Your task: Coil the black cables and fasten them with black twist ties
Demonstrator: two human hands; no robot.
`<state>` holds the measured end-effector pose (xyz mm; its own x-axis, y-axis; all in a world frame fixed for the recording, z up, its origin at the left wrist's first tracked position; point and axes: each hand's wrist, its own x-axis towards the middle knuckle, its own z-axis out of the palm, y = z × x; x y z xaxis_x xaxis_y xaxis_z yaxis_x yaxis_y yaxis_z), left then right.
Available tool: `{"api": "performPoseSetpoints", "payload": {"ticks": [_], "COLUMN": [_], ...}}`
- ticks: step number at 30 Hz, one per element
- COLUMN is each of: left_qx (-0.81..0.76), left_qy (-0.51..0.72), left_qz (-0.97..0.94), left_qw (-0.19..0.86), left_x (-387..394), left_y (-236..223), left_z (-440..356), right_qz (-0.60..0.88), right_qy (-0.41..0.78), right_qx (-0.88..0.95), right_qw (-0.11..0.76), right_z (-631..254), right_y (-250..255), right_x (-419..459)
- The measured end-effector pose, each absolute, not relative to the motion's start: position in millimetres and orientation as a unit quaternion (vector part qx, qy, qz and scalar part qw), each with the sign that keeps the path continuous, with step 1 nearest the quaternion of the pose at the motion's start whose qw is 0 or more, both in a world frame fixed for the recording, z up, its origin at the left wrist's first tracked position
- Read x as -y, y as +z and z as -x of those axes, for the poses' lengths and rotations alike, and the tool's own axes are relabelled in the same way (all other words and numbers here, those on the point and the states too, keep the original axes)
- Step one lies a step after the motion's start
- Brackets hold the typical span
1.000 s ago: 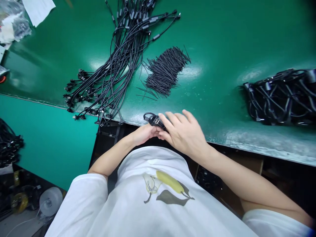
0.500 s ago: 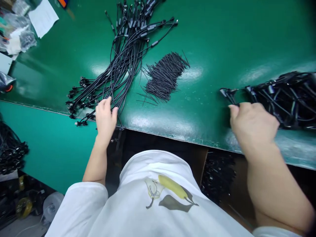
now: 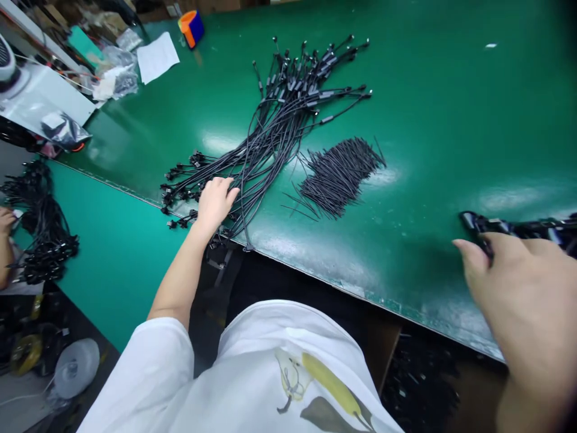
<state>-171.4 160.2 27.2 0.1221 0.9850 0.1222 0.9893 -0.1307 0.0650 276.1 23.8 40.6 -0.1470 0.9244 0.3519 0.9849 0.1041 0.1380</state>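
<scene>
My left hand (image 3: pixel 217 203) rests on the near end of a spread bundle of black cables (image 3: pixel 264 147), by their plugs at the table edge. Its thumb stands apart from its bent fingers, and I see nothing gripped. At the right, my right hand (image 3: pixel 525 288) is slightly blurred, its fingers bent over black cables (image 3: pixel 473 225) of a pile that runs out of view. One dark cable passes between thumb and forefinger; the fingertips are hidden. Between the hands lies a heap of short, thin black ties or wire pieces (image 3: pixel 340 175).
The green table (image 3: pixel 428 120) has its front edge just before my body. Another black cable bundle (image 3: pixel 40 222) lies at the left, beside another person's hand (image 3: pixel 5 222). A paper sheet (image 3: pixel 157 57) and an orange-blue tape roll (image 3: pixel 191 29) lie at the back left.
The view has shifted, so the table's things sit lower and further right. My right hand stays at the right-hand cables, now nearer the frame's right edge. My left hand stays on the bundle.
</scene>
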Motion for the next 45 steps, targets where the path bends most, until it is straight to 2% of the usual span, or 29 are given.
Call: {"api": "performPoseSetpoints", "payload": {"ticks": [2, 5, 10, 13, 17, 19, 22, 24, 26, 29, 30, 32, 38, 43, 45], "left_qx": [0.662, 0.675, 0.658, 0.63, 0.639, 0.637, 0.638, 0.638, 0.61, 0.504, 0.469, 0.431, 0.504, 0.409, 0.388], "left_qy": [-0.038, -0.002, -0.062, -0.142, -0.099, -0.064, -0.078, -0.147, -0.262, -0.421, -0.458, -0.51, -0.402, -0.544, -0.545], "left_qz": [0.748, 0.737, 0.749, 0.761, 0.762, 0.768, 0.766, 0.755, 0.738, 0.667, 0.631, 0.575, 0.643, 0.487, 0.448], "left_qw": [0.027, 0.041, 0.055, 0.057, -0.005, -0.025, -0.024, -0.037, -0.123, -0.353, -0.415, -0.474, -0.413, -0.548, -0.593], "left_x": [-171, -183, -183, -179, -179, -179, -176, -172, -167, -156, -152, -142, -115, -95, -87], "left_y": [23, 20, 40, 52, 42, 31, 22, 26, 37, 59, 66, 81, 101, 94, 94], "left_z": [160, 147, 141, 139, 137, 139, 144, 146, 147, 151, 154, 164, 202, 215, 208], "right_qz": [0.676, 0.626, 0.513, 0.452, 0.404, 0.38, 0.373, 0.398, 0.422, 0.439, 0.455, 0.5, 0.614, 0.574, 0.58], "right_qy": [-0.136, -0.066, -0.017, -0.029, -0.063, -0.071, -0.091, -0.113, -0.13, -0.141, -0.147, -0.158, -0.179, -0.122, -0.14], "right_qx": [0.721, 0.775, 0.851, 0.88, 0.912, 0.922, 0.922, 0.904, 0.876, 0.834, 0.817, 0.782, 0.736, 0.806, 0.802], "right_qw": [0.068, 0.048, 0.11, 0.145, 0.039, 0.021, 0.052, 0.107, 0.196, 0.304, 0.323, 0.338, 0.223, 0.075, 0.016], "right_z": [-252, -210, -139, -89, -36, -25, -31, -44, -59, -85, -95, -115, -182, -238, -242], "right_y": [48, 58, 72, 79, 75, 73, 85, 109, 143, 192, 203, 216, 209, 161, 135], "right_x": [-34, -57, -129, -191, -262, -281, -287, -279, -268, -258, -258, -260, -254, -220, -189]}}
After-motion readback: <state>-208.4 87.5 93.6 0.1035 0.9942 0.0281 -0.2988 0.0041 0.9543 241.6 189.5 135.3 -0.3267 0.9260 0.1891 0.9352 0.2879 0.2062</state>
